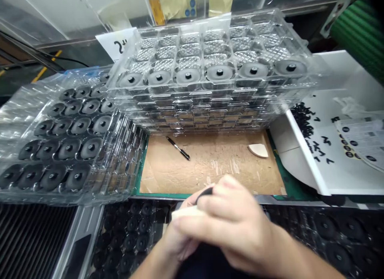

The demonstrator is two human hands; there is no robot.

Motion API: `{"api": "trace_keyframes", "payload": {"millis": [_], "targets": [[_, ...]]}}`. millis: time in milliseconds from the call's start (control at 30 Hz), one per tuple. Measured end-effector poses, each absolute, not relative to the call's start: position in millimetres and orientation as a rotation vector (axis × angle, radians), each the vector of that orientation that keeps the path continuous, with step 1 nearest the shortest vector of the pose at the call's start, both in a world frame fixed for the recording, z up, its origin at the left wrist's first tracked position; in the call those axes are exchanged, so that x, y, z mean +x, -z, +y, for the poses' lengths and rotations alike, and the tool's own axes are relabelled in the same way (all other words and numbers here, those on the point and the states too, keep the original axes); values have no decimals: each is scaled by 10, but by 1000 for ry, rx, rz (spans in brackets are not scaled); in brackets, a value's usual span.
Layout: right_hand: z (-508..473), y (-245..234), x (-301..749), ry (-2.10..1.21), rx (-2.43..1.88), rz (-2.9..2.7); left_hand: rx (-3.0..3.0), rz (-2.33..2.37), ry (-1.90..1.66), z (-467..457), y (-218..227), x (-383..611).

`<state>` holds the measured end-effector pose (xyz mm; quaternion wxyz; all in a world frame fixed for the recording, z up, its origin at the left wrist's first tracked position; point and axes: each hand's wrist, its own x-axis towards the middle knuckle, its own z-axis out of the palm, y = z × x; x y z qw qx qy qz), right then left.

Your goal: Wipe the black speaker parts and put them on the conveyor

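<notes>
Across the far side stands a stack of clear trays [192,111], with filled trays [112,179] at the left and a white bin [339,181] at the right. Nearer lies a cardboard sheet [168,171]. Before its near edge, the right hand [234,215] grips a pale pad [186,212] against a dark part [205,193]; the left hand [181,241] cups beneath, its grip too hidden to tell. The step looks like rubbing the part; continuing would call for steady support and even pressure.

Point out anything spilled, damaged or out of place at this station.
The cardboard sheet has pale, scuffed patches, as if its surface were torn. In the white tray on the right, several small black parts lie strewn away from their heap.
</notes>
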<state>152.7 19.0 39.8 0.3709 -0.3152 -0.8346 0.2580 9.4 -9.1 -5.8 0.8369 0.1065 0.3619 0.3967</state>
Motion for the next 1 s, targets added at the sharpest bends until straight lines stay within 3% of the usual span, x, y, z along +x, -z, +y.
{"api": "trace_keyframes", "payload": {"millis": [200, 367, 533, 667, 833, 1000], "targets": [[312, 309, 1781, -843, -1561, -1724, 171, 638, -836, -56, 30, 75], [51, 892, 1822, -974, -1604, -1839, 150, 656, -855, -41, 47, 30], [47, 287, 1785, -861, -1662, -1618, 109, 641, -892, -65, 115, 61], [55, -324, 1517, -650, -1335, -1716, 126, 722, -917, -89, 142, 62], [48, -380, 1279, -874, -1161, -2050, 168, 823, -961, -105, 146, -6], [76, -348, 1227, -610, -1156, -1996, 158, 756, -936, -111, 101, -19]]}}
